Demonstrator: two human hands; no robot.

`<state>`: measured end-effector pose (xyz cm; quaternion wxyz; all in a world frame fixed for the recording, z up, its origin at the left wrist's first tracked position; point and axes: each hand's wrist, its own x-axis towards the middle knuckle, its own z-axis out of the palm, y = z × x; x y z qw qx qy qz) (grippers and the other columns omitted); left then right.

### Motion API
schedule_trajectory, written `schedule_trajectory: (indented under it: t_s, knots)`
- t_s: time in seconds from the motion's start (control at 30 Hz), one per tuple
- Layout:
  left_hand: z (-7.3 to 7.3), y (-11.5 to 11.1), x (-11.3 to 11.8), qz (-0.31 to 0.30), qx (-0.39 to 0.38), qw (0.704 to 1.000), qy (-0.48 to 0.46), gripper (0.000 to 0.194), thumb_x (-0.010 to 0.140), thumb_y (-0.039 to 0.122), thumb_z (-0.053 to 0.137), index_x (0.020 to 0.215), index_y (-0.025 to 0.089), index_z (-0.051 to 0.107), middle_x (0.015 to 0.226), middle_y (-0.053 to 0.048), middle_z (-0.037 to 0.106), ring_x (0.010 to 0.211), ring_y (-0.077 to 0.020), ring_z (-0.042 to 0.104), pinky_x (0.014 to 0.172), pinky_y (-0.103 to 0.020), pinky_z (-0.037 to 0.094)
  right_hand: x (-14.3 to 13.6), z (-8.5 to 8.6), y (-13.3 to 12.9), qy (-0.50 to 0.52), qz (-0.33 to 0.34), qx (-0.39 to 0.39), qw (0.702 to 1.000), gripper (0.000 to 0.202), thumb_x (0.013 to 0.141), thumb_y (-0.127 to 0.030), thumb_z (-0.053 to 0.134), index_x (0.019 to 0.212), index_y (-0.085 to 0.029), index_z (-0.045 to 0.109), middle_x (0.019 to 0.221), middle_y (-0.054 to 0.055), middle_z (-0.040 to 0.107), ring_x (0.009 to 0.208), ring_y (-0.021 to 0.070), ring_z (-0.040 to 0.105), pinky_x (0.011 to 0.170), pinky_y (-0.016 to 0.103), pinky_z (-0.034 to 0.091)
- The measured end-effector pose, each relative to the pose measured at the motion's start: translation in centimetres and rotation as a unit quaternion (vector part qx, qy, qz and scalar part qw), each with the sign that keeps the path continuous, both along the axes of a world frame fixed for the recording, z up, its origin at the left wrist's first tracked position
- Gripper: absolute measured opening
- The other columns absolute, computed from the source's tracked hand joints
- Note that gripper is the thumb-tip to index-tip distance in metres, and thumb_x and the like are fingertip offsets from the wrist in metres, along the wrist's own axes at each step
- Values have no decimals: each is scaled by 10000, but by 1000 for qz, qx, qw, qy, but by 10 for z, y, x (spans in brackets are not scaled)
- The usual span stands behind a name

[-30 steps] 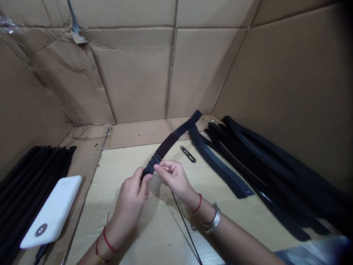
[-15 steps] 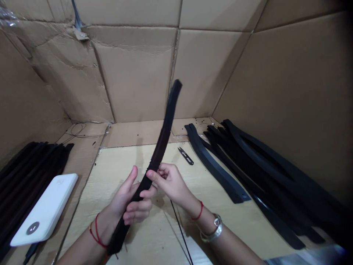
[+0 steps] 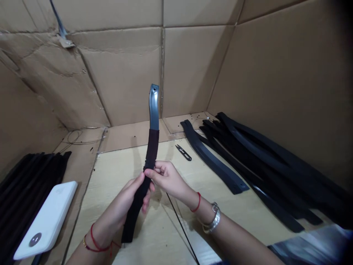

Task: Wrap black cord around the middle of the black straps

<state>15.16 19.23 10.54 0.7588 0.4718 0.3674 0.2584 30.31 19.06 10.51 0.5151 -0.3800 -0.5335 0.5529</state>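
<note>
Both hands grip a long, curved black strip [image 3: 140, 195], held up at a slant over the board. Its upper end is bare, glossy and dark, with a small hole; below that come a dark brown wrapped band and a black covered length. My left hand [image 3: 129, 198] wraps the lower part, thumb along its edge. At the lower border of the brown band, my right hand [image 3: 167, 178] pinches the strip between thumb and fingers. A thin black cord [image 3: 180, 222] runs from beneath the right hand down to the bottom edge.
Thread snips [image 3: 183, 152] lie beyond the right hand. One bare black strip [image 3: 212, 162] and a pile of similar strips [image 3: 261, 165] rest at right. At left are several dark covered strips [image 3: 33, 173] with a white power bank [image 3: 46, 221]. Cardboard walls [image 3: 118, 81] enclose the board.
The strip has turned, so its glossy bare end with the hole now shows. My left thumb has come down onto the strip, close to the right thumb. The view has shifted slightly.
</note>
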Motion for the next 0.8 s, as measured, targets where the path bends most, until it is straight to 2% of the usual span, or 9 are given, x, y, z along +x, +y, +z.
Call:
schedule_trajectory:
  t_s: [0.1, 0.2, 0.37, 0.47, 0.53, 0.6, 0.67, 0.73, 0.8]
  knots:
    - [-2, 2, 0, 34, 83, 996, -5, 460, 790, 579, 622, 753, 120, 619, 628, -20, 585, 516, -105, 533, 514, -217, 429, -3, -1, -2, 9, -14, -9, 1000, 365, 782, -462, 704, 629, -170, 548, 473, -42, 558, 422, 108, 554, 411, 215, 377]
    - [-3, 3, 0, 71, 116, 991, -7, 454, 779, 570, 639, 727, 120, 611, 597, -14, 581, 468, -92, 491, 456, -208, 382, -2, 0, -2, 25, 9, 5, 1000, 355, 778, -452, 713, 632, -164, 564, 516, -23, 593, 462, 119, 586, 429, 223, 393]
    - [3, -3, 3, 122, 95, 987, -53, 390, 848, 505, 586, 744, 130, 595, 559, 19, 537, 440, -70, 443, 423, -182, 340, 4, 4, 0, 45, 34, 0, 998, 285, 763, -394, 749, 754, -140, 621, 534, -50, 566, 401, 44, 367, 382, 200, 228]
    - [5, -6, 5, 133, 35, 987, -87, 350, 880, 457, 561, 759, 129, 592, 515, 44, 485, 408, -49, 390, 393, -150, 304, 4, 6, -1, 58, 24, -4, 998, 286, 750, -388, 762, 789, -144, 618, 589, -29, 611, 427, 46, 366, 403, 202, 229]
    - [3, -5, 3, 90, -44, 988, -118, 403, 896, 480, 511, 695, 136, 569, 440, 67, 403, 344, -38, 311, 343, -139, 259, 2, 7, -3, 42, 25, 0, 999, 297, 742, -395, 767, 752, -149, 601, 592, -16, 621, 455, 59, 427, 430, 206, 269]
    - [-2, -1, 0, -8, -117, 977, -177, 514, 906, 557, 419, 608, 151, 528, 372, 83, 311, 279, -36, 216, 282, -144, 207, 0, 7, -5, 23, 18, 8, 1000, 347, 699, -412, 798, 690, -156, 564, 570, -30, 585, 482, 68, 460, 459, 208, 302]
    - [-7, 4, -4, -113, -148, 952, -243, 633, 896, 654, 293, 581, 157, 524, 337, 78, 290, 236, -42, 164, 232, -159, 169, -1, 8, -7, 1, -5, 19, 1000, 397, 652, -426, 828, 652, -158, 536, 564, -49, 535, 496, 65, 447, 475, 208, 312]
    - [-12, 7, -7, -150, -149, 939, -272, 718, 878, 712, 189, 606, 152, 545, 333, 60, 328, 221, -47, 173, 214, -164, 161, -2, 7, -8, -30, -15, 32, 999, 394, 652, -439, 827, 679, -149, 562, 580, -55, 508, 511, 66, 422, 478, 210, 308]
    - [-14, 8, -8, -158, -144, 939, -271, 739, 866, 735, 154, 606, 157, 535, 325, 53, 342, 212, -50, 184, 210, -166, 157, -2, 5, -9, -49, 13, 41, 998, 384, 686, -466, 798, 751, -134, 616, 591, -47, 510, 522, 76, 422, 478, 220, 308]
